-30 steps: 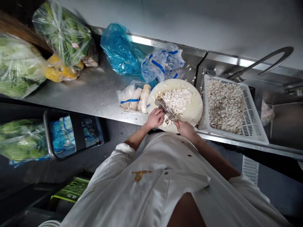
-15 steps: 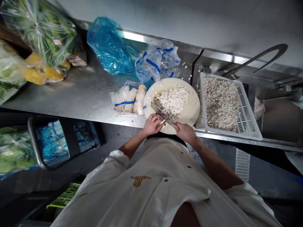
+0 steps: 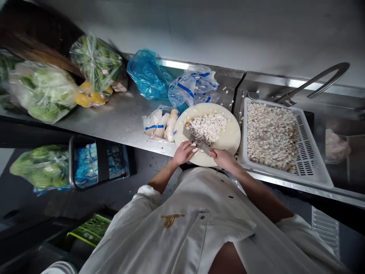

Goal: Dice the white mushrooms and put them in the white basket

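In my right hand [image 3: 224, 158] is the handle of a kitchen knife [image 3: 198, 142], its wide blade slanting across a round white cutting board [image 3: 233, 131]. My left hand [image 3: 184, 153] lies at the board's near left edge with curled fingers close to the blade, on pale mushroom pieces that are mostly hidden. Beyond the knife spreads a heap of diced mushroom [image 3: 212, 125]. Left of the board, whole king oyster mushrooms [image 3: 171, 123] stick out of a clear plastic bag [image 3: 151, 123] with a blue stripe.
A white perforated basket [image 3: 315, 163] of diced mushroom [image 3: 270, 137] stands right of the board, by a curved faucet [image 3: 327, 72]. Crumpled blue [image 3: 148, 74] and clear bags [image 3: 196, 83] lie behind the board. Bagged greens [image 3: 45, 91] and yellow vegetables [image 3: 89, 95] sit at left.
The view has shifted, showing more of the left counter. Both hands and the knife stay at nearly the same place on the board; the blade appears turned slightly flatter.
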A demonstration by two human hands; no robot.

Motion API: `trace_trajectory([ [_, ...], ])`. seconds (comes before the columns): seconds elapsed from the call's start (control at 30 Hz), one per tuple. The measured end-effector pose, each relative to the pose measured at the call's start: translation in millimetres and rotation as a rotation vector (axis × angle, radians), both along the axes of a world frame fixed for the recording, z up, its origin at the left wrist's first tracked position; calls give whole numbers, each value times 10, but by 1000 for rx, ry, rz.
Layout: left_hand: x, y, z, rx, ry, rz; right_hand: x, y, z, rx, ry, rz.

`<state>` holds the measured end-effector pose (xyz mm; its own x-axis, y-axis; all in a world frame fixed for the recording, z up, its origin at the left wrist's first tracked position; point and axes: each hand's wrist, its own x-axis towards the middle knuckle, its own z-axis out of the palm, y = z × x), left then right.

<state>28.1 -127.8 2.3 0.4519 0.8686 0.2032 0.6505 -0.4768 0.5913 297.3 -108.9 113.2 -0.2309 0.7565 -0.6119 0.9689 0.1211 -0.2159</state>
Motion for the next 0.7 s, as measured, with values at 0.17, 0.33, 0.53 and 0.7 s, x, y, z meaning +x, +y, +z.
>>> trace_trajectory([
  [0.17,157,-58,63,60,26,113,217,103,45,71,30,62],
  [0.33,138,-179,121,82,87,108,309,24,104,100,36,82],
  [0.53,226,9,124,21,160,103,431,-40,188,88,12,73],
  [0.7,330,-134,36,42,147,170,515,-164,234,53,23,76],
])
